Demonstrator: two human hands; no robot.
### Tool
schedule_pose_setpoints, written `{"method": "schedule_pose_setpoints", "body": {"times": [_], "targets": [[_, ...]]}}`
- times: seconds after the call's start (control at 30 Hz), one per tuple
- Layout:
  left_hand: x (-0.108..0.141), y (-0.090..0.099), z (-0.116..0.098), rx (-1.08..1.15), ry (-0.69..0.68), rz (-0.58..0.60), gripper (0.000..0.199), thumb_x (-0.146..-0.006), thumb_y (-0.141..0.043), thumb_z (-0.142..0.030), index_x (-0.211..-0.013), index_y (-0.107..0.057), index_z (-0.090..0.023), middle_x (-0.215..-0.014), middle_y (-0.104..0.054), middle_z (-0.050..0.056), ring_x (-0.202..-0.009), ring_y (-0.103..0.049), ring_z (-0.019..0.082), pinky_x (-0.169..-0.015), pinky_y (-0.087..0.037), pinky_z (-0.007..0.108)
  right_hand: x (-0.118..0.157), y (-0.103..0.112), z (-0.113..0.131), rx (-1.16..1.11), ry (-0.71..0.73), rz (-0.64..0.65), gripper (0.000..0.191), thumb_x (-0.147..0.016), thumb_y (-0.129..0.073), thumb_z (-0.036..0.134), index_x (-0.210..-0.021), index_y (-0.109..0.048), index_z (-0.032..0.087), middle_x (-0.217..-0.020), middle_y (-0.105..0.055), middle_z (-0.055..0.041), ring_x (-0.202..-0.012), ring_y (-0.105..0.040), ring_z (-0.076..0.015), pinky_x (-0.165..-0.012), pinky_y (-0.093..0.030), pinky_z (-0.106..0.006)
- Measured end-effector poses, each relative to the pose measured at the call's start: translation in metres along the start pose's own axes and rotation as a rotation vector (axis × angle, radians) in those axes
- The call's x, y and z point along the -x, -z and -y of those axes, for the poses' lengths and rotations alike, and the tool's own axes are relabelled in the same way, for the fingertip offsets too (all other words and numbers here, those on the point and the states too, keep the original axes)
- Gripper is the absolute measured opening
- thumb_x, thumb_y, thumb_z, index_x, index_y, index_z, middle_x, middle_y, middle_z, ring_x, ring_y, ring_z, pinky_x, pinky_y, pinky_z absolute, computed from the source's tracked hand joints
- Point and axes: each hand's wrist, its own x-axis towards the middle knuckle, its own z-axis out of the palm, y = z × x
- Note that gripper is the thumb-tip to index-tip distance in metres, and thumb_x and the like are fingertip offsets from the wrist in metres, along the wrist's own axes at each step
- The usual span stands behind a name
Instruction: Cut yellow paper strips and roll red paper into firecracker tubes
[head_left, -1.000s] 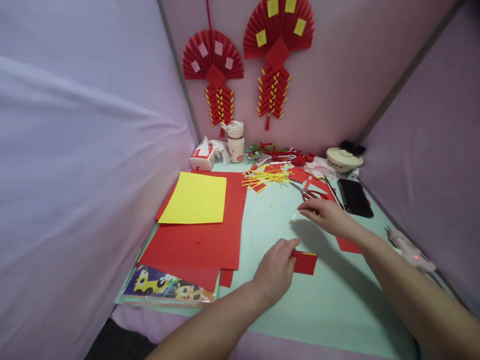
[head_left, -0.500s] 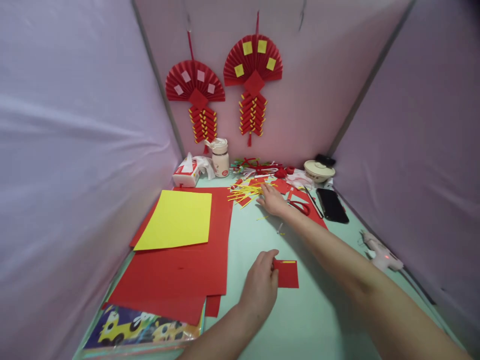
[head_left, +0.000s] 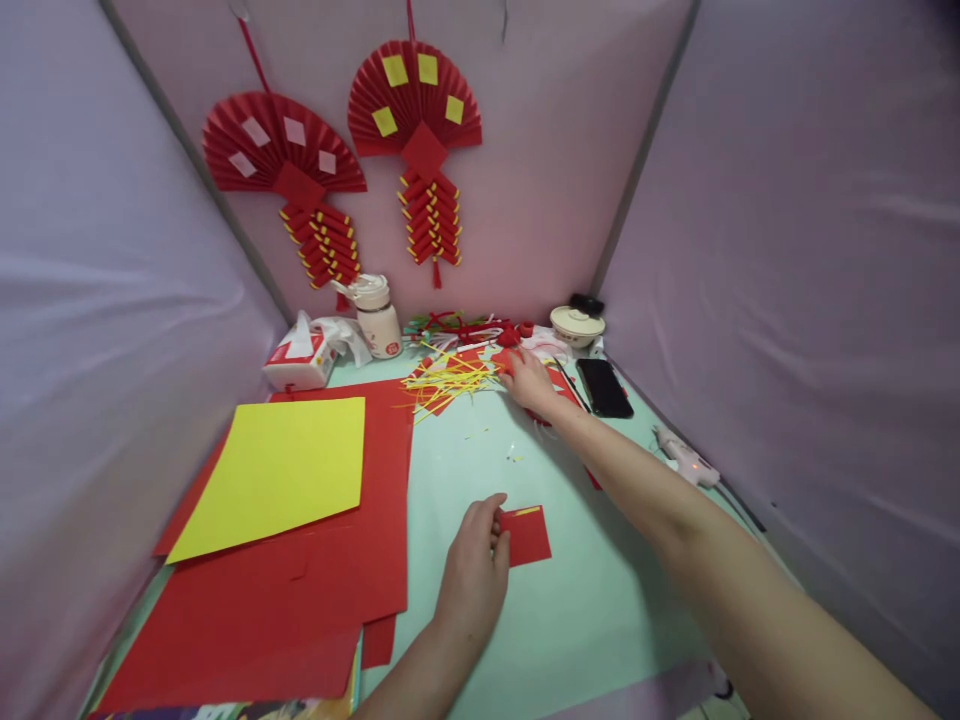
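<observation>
My left hand [head_left: 476, 560] rests on the pale green table with its fingers curled at the left edge of a small red paper piece [head_left: 529, 538]. A yellow strip lies along the top of that piece. Farther back, my right hand [head_left: 521, 378] reaches into the scraps, its fingertips over red paper beside a heap of thin yellow strips [head_left: 454, 380]. What its fingers touch is too small to make out. Part of the red-handled scissors seems hidden beneath the right wrist.
Large red sheets [head_left: 300, 610] and a yellow sheet [head_left: 277, 470] lie left. Behind stand a tissue box [head_left: 302, 362], a bottle [head_left: 379, 325] and a lidded bowl [head_left: 577, 326]. A phone [head_left: 604, 388] and glue gun [head_left: 686, 459] lie right. Two red fan ornaments hang behind.
The view has turned to the right. My right hand has moved off the yellow strips to the red scraps just right of them. My left hand has stayed at the small red piece.
</observation>
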Motion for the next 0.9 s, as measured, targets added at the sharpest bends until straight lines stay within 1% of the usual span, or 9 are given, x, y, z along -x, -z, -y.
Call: {"method": "schedule_pose_setpoints", "body": {"times": [0.13,0.23,0.37,0.47,0.57,0.63,0.7,0.8,0.9], "targets": [[0.000,-0.001,0.002,-0.009,-0.022,-0.014,0.037,-0.090,-0.043,-0.015,-0.124,-0.056,-0.020,-0.103,-0.060,0.008,-0.087,-0.062,0.018,-0.081,-0.054,0.035,-0.007,0.008,-0.028,0.020,-0.144,-0.030,0.061,-0.097,-0.048,0.033,-0.148,-0.036,0.001,-0.156,-0.033,-0.0268,-0.143,-0.033,-0.0346,-0.114,-0.026,-0.044],[-0.001,-0.001,0.001,-0.014,-0.031,-0.017,0.036,-0.090,-0.044,-0.017,-0.123,-0.057,-0.020,-0.101,-0.061,0.007,-0.087,-0.063,0.019,-0.080,-0.054,0.035,-0.002,0.016,-0.028,0.024,-0.168,-0.018,0.053,-0.098,-0.045,0.032,-0.142,-0.045,0.003,-0.147,-0.045,-0.0265,-0.135,-0.042,-0.0334,-0.110,-0.030,-0.043],[-0.002,0.000,0.001,-0.027,-0.032,-0.024,0.033,-0.090,-0.044,-0.020,-0.119,-0.059,-0.019,-0.099,-0.061,0.007,-0.087,-0.064,0.020,-0.079,-0.055,0.036,0.017,0.025,0.007,0.020,-0.072,0.006,0.045,-0.098,-0.046,0.035,-0.133,-0.054,0.007,-0.141,-0.053,-0.0230,-0.131,-0.046,-0.0318,-0.109,-0.032,-0.043],[-0.003,0.002,0.001,-0.045,-0.049,-0.015,0.031,-0.090,-0.045,-0.021,-0.117,-0.059,-0.018,-0.099,-0.061,0.008,-0.086,-0.064,0.020,-0.079,-0.054,0.037,0.041,0.036,0.045,-0.008,0.043,0.094,0.034,-0.099,-0.045,0.035,-0.115,-0.066,0.013,-0.119,-0.068,-0.0154,-0.112,-0.060,-0.0270,-0.097,-0.042,-0.037],[-0.004,0.003,-0.002,-0.064,-0.062,-0.004,0.029,-0.088,-0.047,-0.019,-0.115,-0.060,-0.019,-0.101,-0.062,0.008,-0.087,-0.064,0.021,-0.080,-0.054,0.038,0.083,0.056,0.078,-0.044,0.131,0.180,0.029,-0.099,-0.048,0.037,-0.105,-0.069,0.017,-0.103,-0.073,-0.0105,-0.094,-0.067,-0.0248,-0.079,-0.049,-0.034],[-0.006,0.002,-0.004,-0.074,-0.058,-0.005,0.027,-0.086,-0.049,-0.015,-0.110,-0.060,-0.019,-0.100,-0.063,0.009,-0.089,-0.064,0.023,-0.079,-0.053,0.038,0.123,0.071,0.091,-0.049,0.206,0.169,0.029,-0.099,-0.047,0.035,-0.107,-0.067,0.016,-0.101,-0.072,-0.0107,-0.091,-0.068,-0.0257,-0.077,-0.051,-0.035],[-0.006,0.001,-0.004,-0.075,-0.058,-0.008,0.025,-0.083,-0.052,-0.012,-0.105,-0.060,-0.019,-0.097,-0.064,0.008,-0.090,-0.064,0.024,-0.078,-0.053,0.037,0.169,0.083,0.093,-0.073,0.298,0.130,0.029,-0.101,-0.045,0.033,-0.111,-0.066,0.015,-0.103,-0.072,-0.0114,-0.096,-0.066,-0.0261,-0.082,-0.052,-0.038],[-0.004,-0.002,-0.003,-0.070,-0.075,-0.011,0.029,-0.080,-0.052,-0.006,-0.105,-0.060,-0.018,-0.097,-0.064,0.007,-0.089,-0.063,0.021,-0.080,-0.052,0.035,0.234,0.078,0.071,-0.168,0.332,0.008,0.032,-0.100,-0.046,0.026,-0.126,-0.060,0.015,-0.128,-0.064,-0.0139,-0.118,-0.059,-0.0241,-0.101,-0.049,-0.039],[-0.001,-0.004,-0.002,-0.063,-0.075,-0.023,0.037,-0.082,-0.051,-0.004,-0.115,-0.059,-0.018,-0.102,-0.063,0.006,-0.086,-0.062,0.017,-0.081,-0.052,0.033,0.278,0.048,0.034,-0.133,0.213,-0.094,0.036,-0.098,-0.050,0.027,-0.129,-0.059,0.011,-0.131,-0.062,-0.0183,-0.122,-0.056,-0.0297,-0.103,-0.049,-0.046]]}}
